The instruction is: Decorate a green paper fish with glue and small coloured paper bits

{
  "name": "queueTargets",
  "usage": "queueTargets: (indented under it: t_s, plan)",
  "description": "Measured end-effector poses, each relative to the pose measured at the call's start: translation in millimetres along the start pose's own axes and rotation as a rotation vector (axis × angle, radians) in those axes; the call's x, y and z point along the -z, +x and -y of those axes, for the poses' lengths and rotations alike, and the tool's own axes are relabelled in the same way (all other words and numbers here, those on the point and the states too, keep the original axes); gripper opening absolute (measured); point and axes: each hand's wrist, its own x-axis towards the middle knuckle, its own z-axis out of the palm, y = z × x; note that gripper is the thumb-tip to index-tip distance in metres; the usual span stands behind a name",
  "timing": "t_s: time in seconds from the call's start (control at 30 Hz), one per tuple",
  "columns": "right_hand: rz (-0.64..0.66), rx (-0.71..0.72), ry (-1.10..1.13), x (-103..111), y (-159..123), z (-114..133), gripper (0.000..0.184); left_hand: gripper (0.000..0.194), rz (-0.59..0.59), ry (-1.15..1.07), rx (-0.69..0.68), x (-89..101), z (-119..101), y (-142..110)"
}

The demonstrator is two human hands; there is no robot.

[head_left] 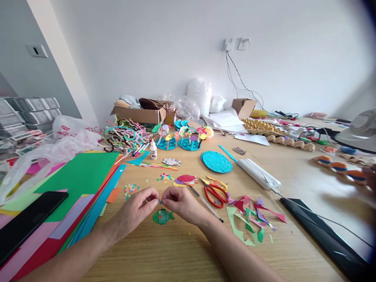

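My left hand (142, 204) and my right hand (182, 203) meet fingertip to fingertip above the wooden table, both in a pinch. A tiny bluish speck shows between the fingertips, too small to name. Just below them lies a green paper fish (162, 217) with small coloured spots. To the left is a pile of paper dots (131, 190), with a second dot pile (166, 177) farther back. Beyond my right hand are cut paper fish shapes (187, 179), a pen (205, 203) and red-handled scissors (216, 195).
Coloured paper sheets (78, 172) and a black phone (35, 223) cover the left. Green paper scraps (239, 227) and a white power strip (258, 172) lie right. Behind stand a glue bottle (153, 150), a blue disc (216, 161) and pipe cleaners (129, 135). A blurred hand (370, 174) shows far right.
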Motion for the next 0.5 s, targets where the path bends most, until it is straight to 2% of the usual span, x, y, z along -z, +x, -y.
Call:
queueTargets:
  t_s: [0.17, 0.3, 0.5]
  plan:
    - [0.044, -0.061, -0.020, -0.5, 0.4, -1.7, 0.011, 0.015, 0.027, 0.020, 0.032, -5.6, 7.1, 1.9]
    - [0.075, -0.063, -0.031, -2.1, 0.5, -5.0, 0.010, 0.015, 0.001, 0.049, 0.019, -7.4, 9.3, 3.9]
    - [0.047, -0.061, -0.052, 1.0, 0.6, -7.2, 0.008, 0.017, -0.016, 0.040, 0.040, -7.9, 14.4, 3.5]
